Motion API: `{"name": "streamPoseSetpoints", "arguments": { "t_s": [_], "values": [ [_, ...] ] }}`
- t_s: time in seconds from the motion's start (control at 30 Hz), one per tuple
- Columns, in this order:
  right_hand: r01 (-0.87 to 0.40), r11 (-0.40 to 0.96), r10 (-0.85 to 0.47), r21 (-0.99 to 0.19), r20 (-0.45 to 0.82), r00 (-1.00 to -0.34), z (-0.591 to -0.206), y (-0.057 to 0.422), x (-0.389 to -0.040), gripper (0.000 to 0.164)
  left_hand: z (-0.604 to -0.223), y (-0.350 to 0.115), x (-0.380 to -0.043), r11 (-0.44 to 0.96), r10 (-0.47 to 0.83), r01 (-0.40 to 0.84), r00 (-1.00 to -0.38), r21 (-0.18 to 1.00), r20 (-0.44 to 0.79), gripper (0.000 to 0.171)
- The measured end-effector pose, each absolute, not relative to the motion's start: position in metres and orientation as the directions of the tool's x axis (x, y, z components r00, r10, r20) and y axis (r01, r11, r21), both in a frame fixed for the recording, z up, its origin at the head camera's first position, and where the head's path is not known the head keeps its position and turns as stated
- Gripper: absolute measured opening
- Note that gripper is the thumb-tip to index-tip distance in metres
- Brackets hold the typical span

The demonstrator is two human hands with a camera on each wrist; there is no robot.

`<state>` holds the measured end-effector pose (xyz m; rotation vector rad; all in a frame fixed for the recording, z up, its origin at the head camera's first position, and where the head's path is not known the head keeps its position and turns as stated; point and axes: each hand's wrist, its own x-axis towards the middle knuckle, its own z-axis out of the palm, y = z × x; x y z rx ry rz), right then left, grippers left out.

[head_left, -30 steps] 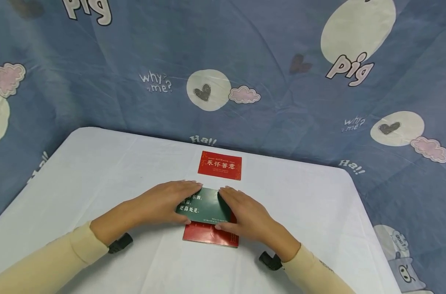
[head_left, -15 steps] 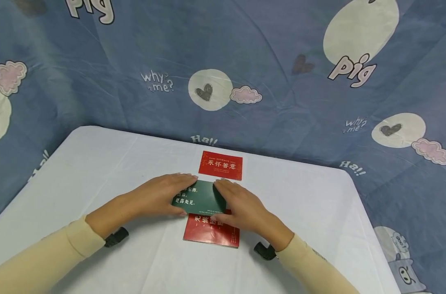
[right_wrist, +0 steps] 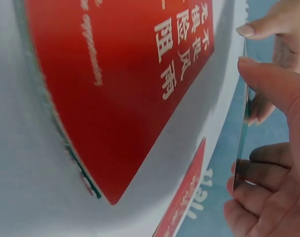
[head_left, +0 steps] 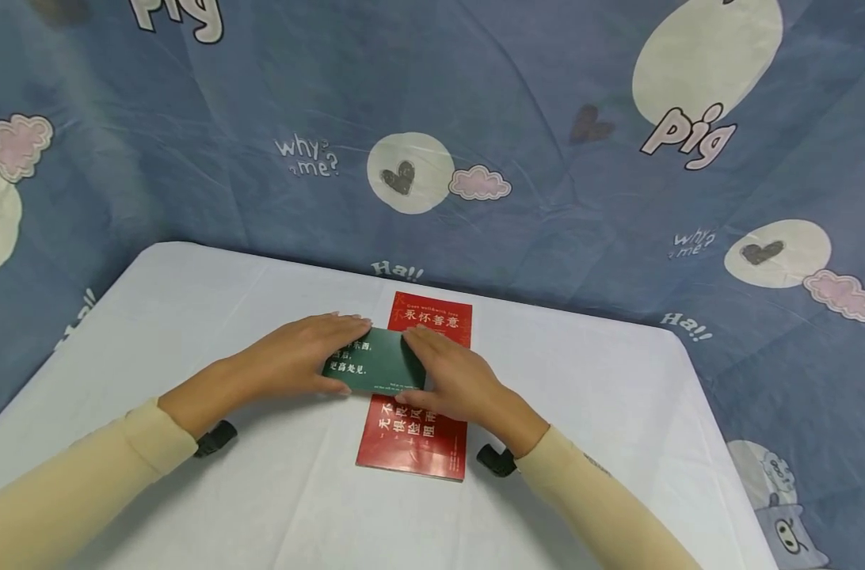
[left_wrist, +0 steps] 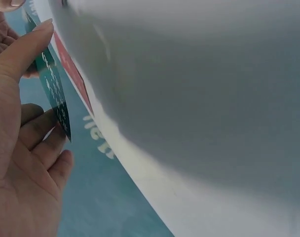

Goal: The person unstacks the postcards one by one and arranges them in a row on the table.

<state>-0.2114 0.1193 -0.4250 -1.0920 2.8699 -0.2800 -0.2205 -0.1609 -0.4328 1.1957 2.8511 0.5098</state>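
Observation:
Both hands hold a dark green card (head_left: pixel 374 364) with white Chinese text by its short ends, just above the white table (head_left: pixel 190 317). My left hand (head_left: pixel 318 358) pinches its left end, thumb under and fingers over. My right hand (head_left: pixel 440 376) pinches the right end. The left wrist view shows the green card (left_wrist: pixel 54 86) between thumb and fingers of my left hand (left_wrist: pixel 21 98). Edge-on in the right wrist view, the green card (right_wrist: pixel 243 133) sits in my right hand (right_wrist: pixel 268 148). A large red card (head_left: pixel 414 439) lies uncovered below the hands. A smaller red card (head_left: pixel 438 317) lies beyond them.
The large red card (right_wrist: pixel 115 89) tops a thin stack with a green edge showing beneath it. A blue cartoon-print cloth (head_left: pixel 546 158) hangs behind and around the table. The table's rounded far edge (head_left: pixel 582 317) runs just past the small red card.
Both hands have carried the green card away from me and slightly left, off the large red card. That red card's face now shows; the green card now overlaps the small red card's near edge.

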Motion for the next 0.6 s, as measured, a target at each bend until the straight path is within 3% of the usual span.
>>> {"name": "streamPoseSetpoints", "arguments": {
  "t_s": [0.33, 0.6],
  "values": [
    [-0.636, 0.735, -0.654, -0.237, -0.001, -0.756, -0.428, 0.109, -0.237, 0.092, -0.429, -0.173, -0.243, 0.720, 0.652, 0.627, -0.758, 0.297, 0.021, 0.092],
    [-0.633, 0.733, -0.658, -0.247, -0.024, -0.753, -0.426, 0.098, -0.255, 0.091, -0.424, -0.181, -0.254, 0.737, 0.626, 0.602, -0.779, 0.307, 0.023, 0.091]
  ]
}}
